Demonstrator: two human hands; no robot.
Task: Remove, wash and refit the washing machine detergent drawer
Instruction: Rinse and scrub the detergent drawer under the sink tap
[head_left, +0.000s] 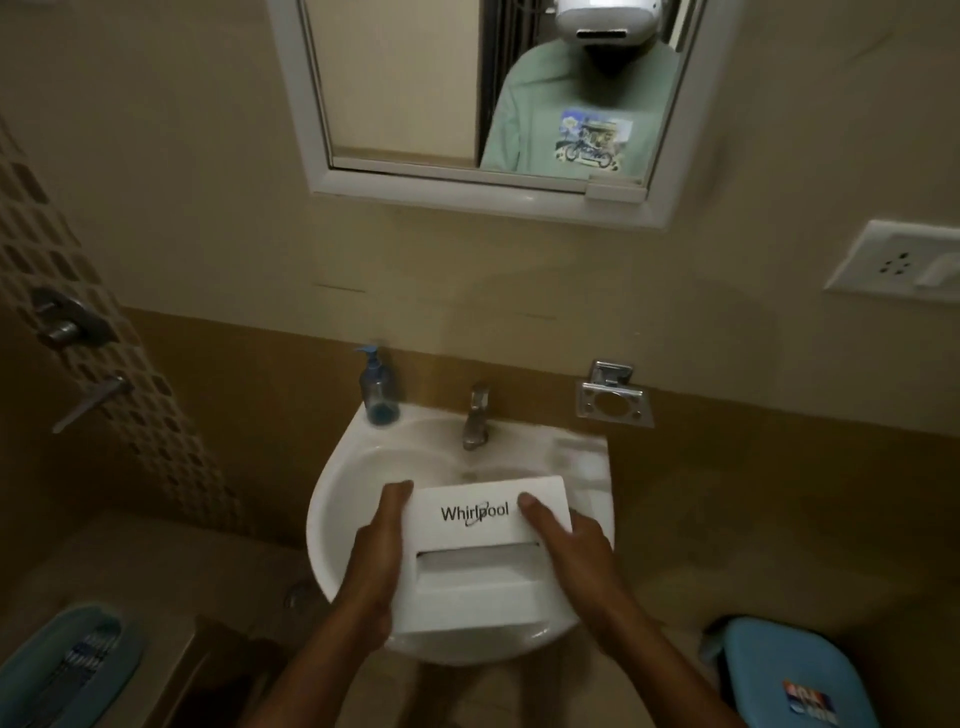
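I hold the white detergent drawer (483, 577) over the white wash basin (337, 499), its front panel facing up with the Whirlpool name and the recessed handle toward me. My left hand (376, 551) grips the drawer's left side, thumb on the panel's top left corner. On the right side my right hand (569, 545) grips it, thumb lying on the panel beside the logo. The metal tap (475, 418) stands at the basin's back, just beyond the drawer. No water runs that I can see.
A blue soap pump bottle (379, 387) sits on the basin's back left corner. A metal soap holder (615, 397) is on the wall at right, a socket plate (904, 262) higher up. A mirror cabinet (493, 98) hangs above. Blue plastic items (789, 675) stand on the floor either side.
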